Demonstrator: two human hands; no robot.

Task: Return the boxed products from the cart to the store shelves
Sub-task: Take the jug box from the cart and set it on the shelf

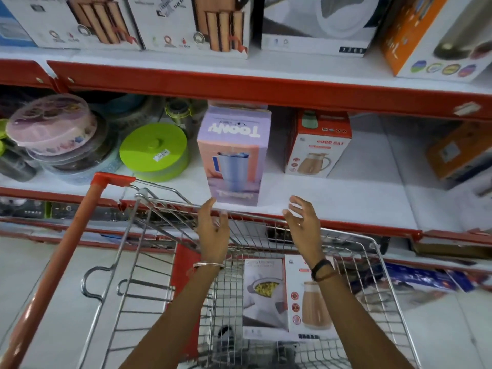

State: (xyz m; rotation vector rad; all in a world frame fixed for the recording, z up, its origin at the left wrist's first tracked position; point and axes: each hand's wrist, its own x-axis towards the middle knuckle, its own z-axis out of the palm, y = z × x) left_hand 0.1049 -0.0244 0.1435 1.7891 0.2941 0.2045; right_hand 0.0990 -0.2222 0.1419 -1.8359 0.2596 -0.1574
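The white shelf point(346, 206) carries a tumbler box point(234, 158), a jug box point(316, 147), a green container point(154, 153) and stacked trays point(53, 134).

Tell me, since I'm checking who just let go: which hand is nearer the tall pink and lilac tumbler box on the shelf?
Left. The left hand has fingertips at the tumbler box's lower left corner; the right hand hovers open, off to its right.

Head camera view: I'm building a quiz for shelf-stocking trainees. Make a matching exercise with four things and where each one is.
Things:
1. purple tumbler box
2. green round container
3. orange box
4. casserole box

Places:
A. upper shelf, right end
B. inside the wire cart
C. middle shelf, just beyond both open hands
D. middle shelf, left of the tumbler box

Pairs: 1-C, 2-D, 3-A, 4-B
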